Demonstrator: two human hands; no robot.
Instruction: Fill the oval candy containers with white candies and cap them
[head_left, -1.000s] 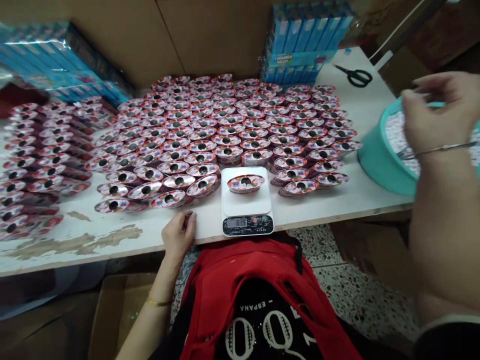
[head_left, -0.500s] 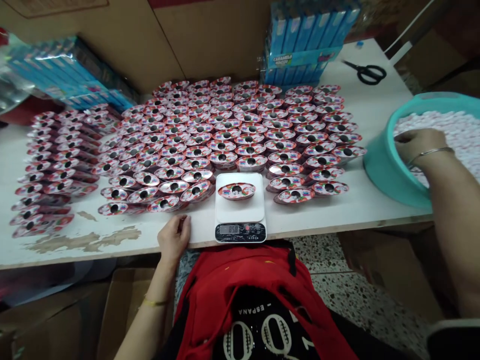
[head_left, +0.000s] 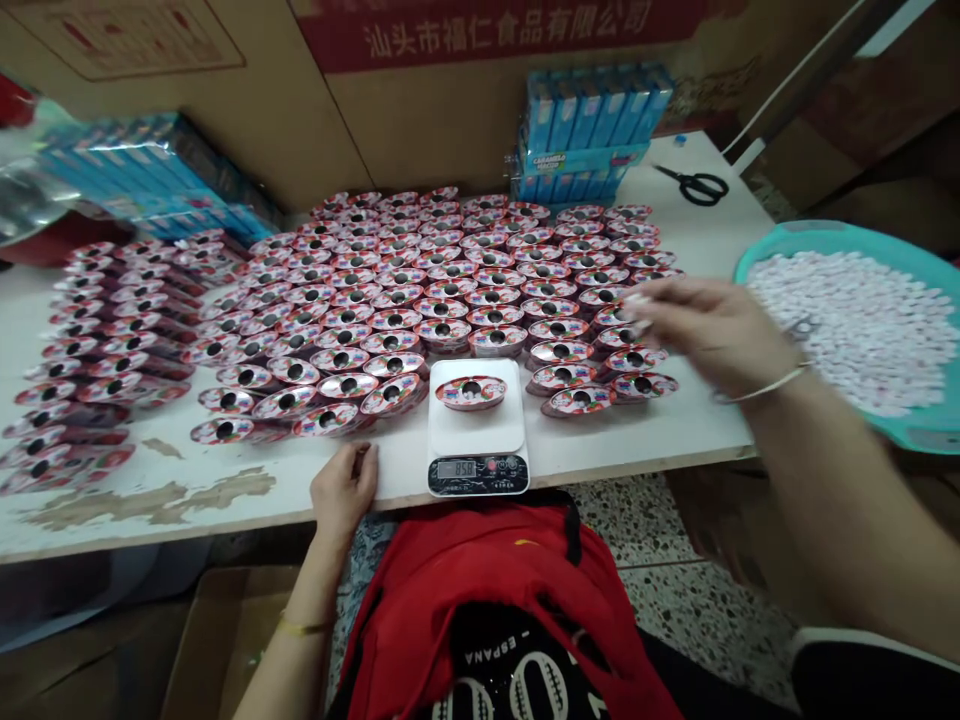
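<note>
A small white digital scale (head_left: pixel 478 440) stands at the table's front edge, with one red oval container (head_left: pixel 471 392) with a dark hole on its platform. My left hand (head_left: pixel 343 490) rests on the table edge just left of the scale, fingers curled and empty. My right hand (head_left: pixel 701 328) hovers over the right end of the rows of red oval containers (head_left: pixel 450 290), motion-blurred, fingers pinched together; what they hold is too smeared to name. To its right is a teal basin (head_left: pixel 817 240) full of small white pieces (head_left: pixel 862 325).
More red containers (head_left: pixel 105 340) are stacked at the left. Blue boxed packs stand at the back centre (head_left: pixel 585 125) and back left (head_left: pixel 142 180). Black scissors (head_left: pixel 694 185) lie at the back right. The white table (head_left: pixel 112 490) has chipped patches at the front left.
My right hand has come out of the teal basin and moved left over the rows of containers. My left hand and the scale stay put; the view has tilted up a little.
</note>
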